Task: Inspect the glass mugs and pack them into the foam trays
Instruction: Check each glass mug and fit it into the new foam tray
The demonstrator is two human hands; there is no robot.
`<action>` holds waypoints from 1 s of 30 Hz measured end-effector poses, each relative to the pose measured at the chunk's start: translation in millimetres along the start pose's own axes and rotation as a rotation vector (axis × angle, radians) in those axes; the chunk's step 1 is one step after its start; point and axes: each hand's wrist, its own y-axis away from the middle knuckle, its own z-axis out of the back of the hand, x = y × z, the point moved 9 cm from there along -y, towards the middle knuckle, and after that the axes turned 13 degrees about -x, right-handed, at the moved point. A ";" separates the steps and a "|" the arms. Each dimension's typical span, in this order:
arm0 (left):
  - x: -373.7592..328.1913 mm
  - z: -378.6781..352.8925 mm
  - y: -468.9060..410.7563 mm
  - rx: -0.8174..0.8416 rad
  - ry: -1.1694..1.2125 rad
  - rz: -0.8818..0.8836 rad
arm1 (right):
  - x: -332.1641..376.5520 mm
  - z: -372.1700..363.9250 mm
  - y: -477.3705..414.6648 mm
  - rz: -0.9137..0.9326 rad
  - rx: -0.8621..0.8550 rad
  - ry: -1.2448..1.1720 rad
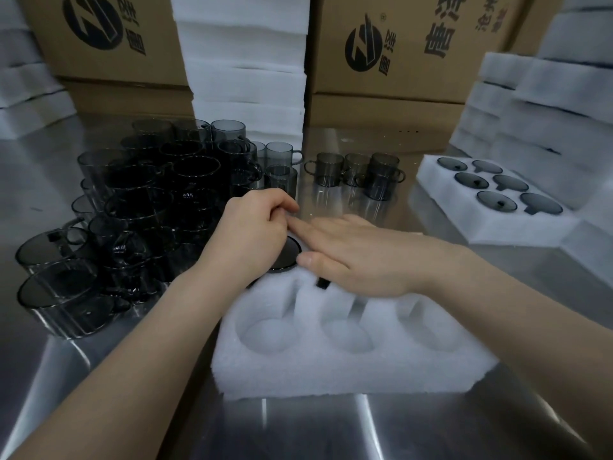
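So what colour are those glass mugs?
The glass mugs are smoky grey and see-through, best in the head view.

Reflective steel table (315,426); 2 printed cardboard boxes (398,68) behind.

Two foam trays (348,370) (491,227), two cardboard boxes (109,64) (408,74), many mugs (195,167)

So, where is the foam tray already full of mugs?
In the head view the full foam tray lies far right on the steel table, between the small mug group and the foam stacks.
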 end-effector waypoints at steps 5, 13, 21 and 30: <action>0.3 0.8 -0.7 0.000 -0.008 0.004 | 1.1 -4.7 2.6 0.003 0.018 0.129; 0.9 -0.6 1.9 0.008 0.005 0.027 | -20.9 19.2 -8.2 -0.074 -0.195 -0.558; -1.3 0.0 3.9 0.018 -0.068 0.004 | -216.6 22.3 -26.1 -0.779 -0.484 -0.122; -3.5 1.8 5.8 0.010 -0.085 -0.020 | -214.7 28.2 -8.8 -0.780 -0.744 -0.167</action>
